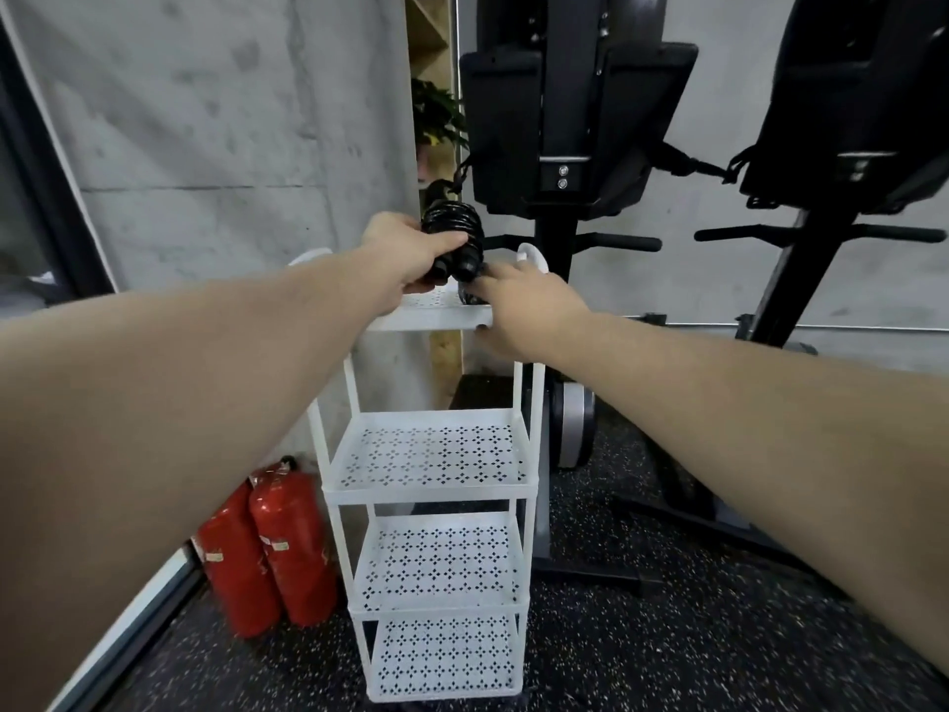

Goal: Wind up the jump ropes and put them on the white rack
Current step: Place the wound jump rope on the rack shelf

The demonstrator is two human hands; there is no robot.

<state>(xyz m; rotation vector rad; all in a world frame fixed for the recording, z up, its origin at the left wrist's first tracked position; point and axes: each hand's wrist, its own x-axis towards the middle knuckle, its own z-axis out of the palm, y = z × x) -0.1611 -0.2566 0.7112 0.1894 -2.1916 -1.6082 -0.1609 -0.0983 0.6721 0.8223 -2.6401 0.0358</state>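
Two hands at top shelf of white rack. Left hand curled round wound jump rope, held just above shelf, not yet set down. Right hand at shelf's right front corner, fingertips touching a second dark bundle lying there; grip on it impossible to tell. Risks, as judged: coils springing loose on release, bundle rolling off low lip, or rack tipping toward fire extinguishers if pushed.

1. A gym: black exercise machines fill the upper right of the frame.
2. Speckled rubber floor along the bottom.
3. Bare concrete wall upper left, red fire extinguishers lower left.
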